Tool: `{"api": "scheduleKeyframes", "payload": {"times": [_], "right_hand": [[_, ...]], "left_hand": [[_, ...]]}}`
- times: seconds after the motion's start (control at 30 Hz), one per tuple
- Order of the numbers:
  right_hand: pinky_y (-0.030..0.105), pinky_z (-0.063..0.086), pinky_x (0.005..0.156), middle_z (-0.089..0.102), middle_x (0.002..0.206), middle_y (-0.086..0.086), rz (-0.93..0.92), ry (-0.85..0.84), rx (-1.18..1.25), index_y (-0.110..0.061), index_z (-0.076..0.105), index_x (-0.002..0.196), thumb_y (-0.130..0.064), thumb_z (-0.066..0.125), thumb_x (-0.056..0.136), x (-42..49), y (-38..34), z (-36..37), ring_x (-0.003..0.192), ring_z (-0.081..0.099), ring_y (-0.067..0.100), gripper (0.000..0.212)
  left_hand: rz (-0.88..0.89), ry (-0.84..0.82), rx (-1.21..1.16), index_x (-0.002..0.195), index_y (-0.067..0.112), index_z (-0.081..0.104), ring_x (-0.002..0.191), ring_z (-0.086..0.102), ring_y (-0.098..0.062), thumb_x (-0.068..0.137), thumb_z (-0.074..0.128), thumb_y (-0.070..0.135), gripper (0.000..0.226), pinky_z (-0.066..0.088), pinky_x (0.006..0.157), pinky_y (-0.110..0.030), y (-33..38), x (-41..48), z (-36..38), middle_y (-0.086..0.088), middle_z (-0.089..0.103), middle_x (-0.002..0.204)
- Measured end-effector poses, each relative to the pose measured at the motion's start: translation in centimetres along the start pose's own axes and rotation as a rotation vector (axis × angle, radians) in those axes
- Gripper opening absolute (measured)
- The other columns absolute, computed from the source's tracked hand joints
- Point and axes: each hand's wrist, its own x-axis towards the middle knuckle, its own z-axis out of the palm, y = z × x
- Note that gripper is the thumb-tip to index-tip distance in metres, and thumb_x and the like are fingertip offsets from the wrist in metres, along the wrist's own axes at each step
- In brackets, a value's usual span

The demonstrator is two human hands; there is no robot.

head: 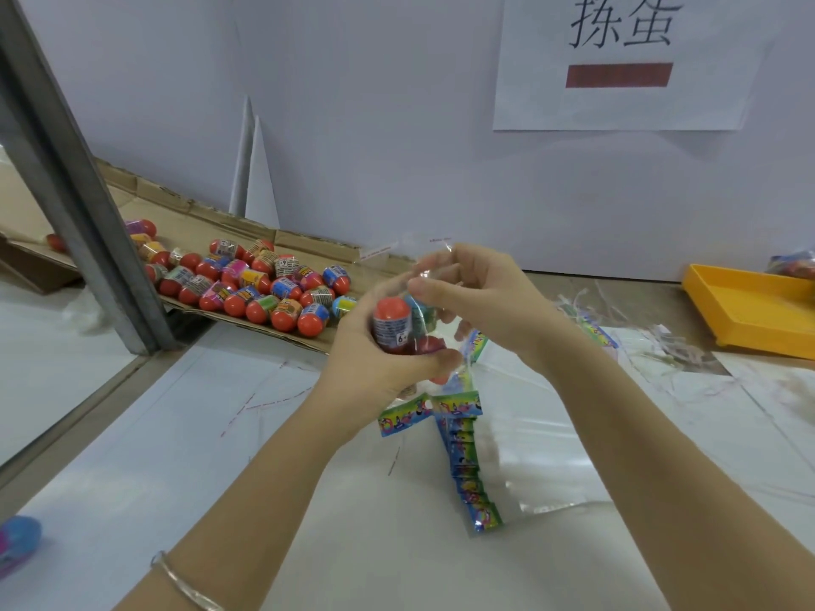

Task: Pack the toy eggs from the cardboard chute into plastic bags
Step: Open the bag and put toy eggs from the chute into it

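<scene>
Worktop (176,434) is white & glossy w/ faint red scribbles, and runs back to a plain white wall panel (397,125). Upper right on that wall hangs a white paper sign (617,59) w/ two big black characters over a dark red bar. A grey metal post (75,183) slants across the left side. Behind it a brown cardboard chute (207,222) slopes along the wall foot, holding a heap of red-capped toy eggs (264,284) in bright label wraps.

We hold both hands up over the worktop centre. Our left hand (375,363) curls round a red-topped toy egg (391,321) w/ a grey label, more eggs packed beside it. Our right hand (480,302) pinches the mouth of a clear plastic bag (414,249) btwn thumb & forefinger, just above them. We can't tell if the held eggs sit inside the film.

Under the hands lies a stack of clear bags w/ colourful card headers (469,482). Far right, a yellow plastic tray (749,310) rests near plastic scraps (661,346).
</scene>
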Motion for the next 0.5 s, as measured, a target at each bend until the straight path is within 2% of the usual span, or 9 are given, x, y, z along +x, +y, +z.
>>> {"api": "scheduleKeyframes", "payload": {"times": [0.07,0.1,0.2,0.27,0.37,0.5], "right_hand": [[0.025,0.048,0.05,0.066,0.07,-0.008,-0.01,0.02,0.01,-0.016,0.065,0.089,-0.026,0.073,0.082,-0.06,-0.07,0.16,0.056,0.058,0.005,0.015],[0.025,0.048,0.049,0.066,0.069,-0.008,-0.012,0.04,0.026,-0.015,0.065,0.088,-0.025,0.073,0.083,-0.07,-0.09,0.23,0.055,0.058,0.006,0.013],[0.025,0.046,0.045,0.067,0.065,-0.008,-0.002,0.125,0.119,-0.014,0.066,0.085,-0.021,0.071,0.084,-0.01,-0.08,0.11,0.051,0.058,0.009,0.008],[0.025,0.045,0.044,0.067,0.064,-0.008,0.015,0.137,0.156,-0.015,0.066,0.082,-0.019,0.069,0.086,0.01,-0.17,-0.03,0.051,0.057,0.009,0.007],[0.024,0.044,0.043,0.067,0.063,-0.007,0.024,0.119,0.18,-0.016,0.065,0.078,-0.018,0.068,0.087,0.01,-0.23,-0.11,0.049,0.055,0.011,0.009],[0.024,0.043,0.042,0.065,0.062,-0.007,0.044,0.101,0.2,-0.015,0.066,0.08,-0.017,0.067,0.087,0.04,-0.31,-0.35,0.048,0.054,0.012,0.007]], "left_hand": [[-0.012,-0.002,-0.04,0.116,0.042,0.057,0.078,0.073,-0.008,0.048,0.092,0.033,0.078,0.057,0.057,-0.022,0.14,-0.06,0.08,0.017,0.073,0.095],[-0.023,0.016,-0.078,0.115,0.045,0.056,0.081,0.073,-0.011,0.051,0.092,0.039,0.073,0.059,0.06,-0.025,0.14,0.0,0.13,0.014,0.073,0.097],[-0.019,0.133,-0.225,0.106,0.043,0.067,0.096,0.071,-0.023,0.073,0.074,0.05,0.035,0.06,0.073,-0.039,0.35,0.26,0.18,0.002,0.073,0.104],[0.021,0.2,-0.247,0.094,0.043,0.074,0.096,0.071,-0.019,0.078,0.061,0.046,0.021,0.06,0.075,-0.037,0.64,0.28,0.14,0.003,0.074,0.101],[0.039,0.201,-0.29,0.087,0.035,0.078,0.09,0.072,-0.017,0.077,0.062,0.04,0.02,0.06,0.077,-0.036,0.88,0.15,0.07,0.001,0.076,0.095],[0.056,0.21,-0.392,0.085,0.026,0.079,0.085,0.072,-0.016,0.081,0.06,0.035,0.021,0.058,0.069,-0.031,1.0,0.17,0.1,-0.001,0.076,0.091]]}}
